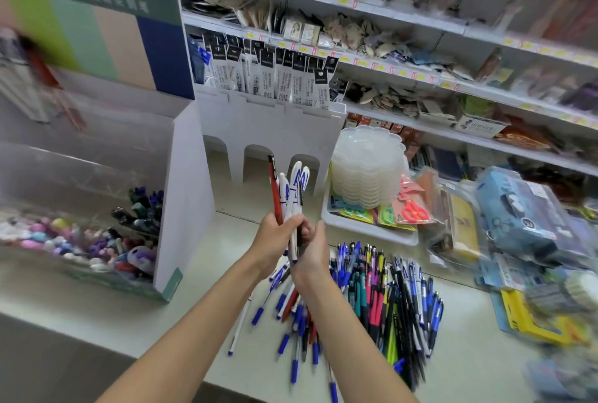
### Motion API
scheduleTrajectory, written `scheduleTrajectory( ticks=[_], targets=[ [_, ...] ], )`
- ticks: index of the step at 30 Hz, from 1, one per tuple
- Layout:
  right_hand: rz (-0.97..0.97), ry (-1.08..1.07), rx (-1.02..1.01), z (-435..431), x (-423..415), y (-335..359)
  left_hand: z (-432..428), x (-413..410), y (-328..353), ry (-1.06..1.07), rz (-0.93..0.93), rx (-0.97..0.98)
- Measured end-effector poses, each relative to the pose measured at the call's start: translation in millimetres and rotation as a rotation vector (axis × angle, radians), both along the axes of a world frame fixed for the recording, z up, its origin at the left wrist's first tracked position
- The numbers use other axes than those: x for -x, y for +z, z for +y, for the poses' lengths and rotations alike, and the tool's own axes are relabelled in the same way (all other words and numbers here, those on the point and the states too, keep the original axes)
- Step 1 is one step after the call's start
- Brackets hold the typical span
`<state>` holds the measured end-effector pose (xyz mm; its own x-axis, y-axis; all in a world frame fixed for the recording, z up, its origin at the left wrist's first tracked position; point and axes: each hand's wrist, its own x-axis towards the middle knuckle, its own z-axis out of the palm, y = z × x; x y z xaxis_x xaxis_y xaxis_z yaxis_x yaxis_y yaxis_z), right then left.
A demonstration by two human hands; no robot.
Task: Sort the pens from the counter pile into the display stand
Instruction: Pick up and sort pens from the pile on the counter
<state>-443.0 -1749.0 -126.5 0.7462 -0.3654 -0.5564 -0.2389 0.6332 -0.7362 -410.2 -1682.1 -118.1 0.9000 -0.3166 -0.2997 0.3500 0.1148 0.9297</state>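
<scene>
Both of my hands hold one upright bunch of pens [289, 190] above the counter: a red pen and several white pens with blue print. My left hand [273, 240] grips the bunch from the left, and my right hand [312, 252] wraps it from the right. Below them lies the counter pile [382, 302] of many white-and-blue, red, black and coloured pens. The white display stand [270, 130] with arched openings stands behind the bunch; packaged refills fill its upper tier. A second stand [184, 195] at left holds dark pens [142, 211] and colourful small items.
A stack of clear plastic dishes [369, 169] sits in a white tray [365, 227] with packaged scissors, right of the stand. Bagged goods and a blue pencil case [524, 211] crowd the counter's right end. Stocked shelves [420, 78] rise behind. The counter's front edge [97, 334] runs lower left.
</scene>
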Motion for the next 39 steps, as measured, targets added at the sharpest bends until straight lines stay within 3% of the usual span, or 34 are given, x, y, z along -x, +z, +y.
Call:
scheduleTrajectory(
  ticks=[3, 8, 12, 17, 22, 26, 30, 39],
  targets=[
    [-0.112, 0.184, 0.409, -16.0, 1.2, 26.3, 15.9, -0.4, 11.6, -0.117, 0.012, 0.102],
    [-0.289, 0.447, 0.708, -29.2, -17.4, 59.7, 43.0, 12.4, 26.8, -0.345, 0.095, 0.034],
    [-0.34, 0.5, 0.754, -14.2, -22.0, 67.7, 72.2, 8.9, 37.2, -0.35, 0.122, 0.027],
    [-0.441, 0.578, 0.819, 25.5, -27.4, 93.3, 113.6, 5.3, 47.2, -0.269, 0.013, -0.054],
    [-0.48, 0.568, 1.108, 79.8, -44.0, 130.5, 158.1, -16.1, 68.0, -0.165, -0.196, -0.136],
    [-0.529, 0.478, 1.311, 128.7, -75.9, 156.2, 202.8, -49.6, 91.2, -0.221, -0.327, -0.059],
    [-0.561, 0.368, 1.287, 191.4, -122.4, 165.5, 260.5, -94.6, 105.9, -0.263, -0.378, -0.004],
    [-0.631, 0.113, 1.061, 309.4, -206.4, 191.4, 395.7, -168.8, 106.6, -0.204, -0.283, 0.05]
  ],
)
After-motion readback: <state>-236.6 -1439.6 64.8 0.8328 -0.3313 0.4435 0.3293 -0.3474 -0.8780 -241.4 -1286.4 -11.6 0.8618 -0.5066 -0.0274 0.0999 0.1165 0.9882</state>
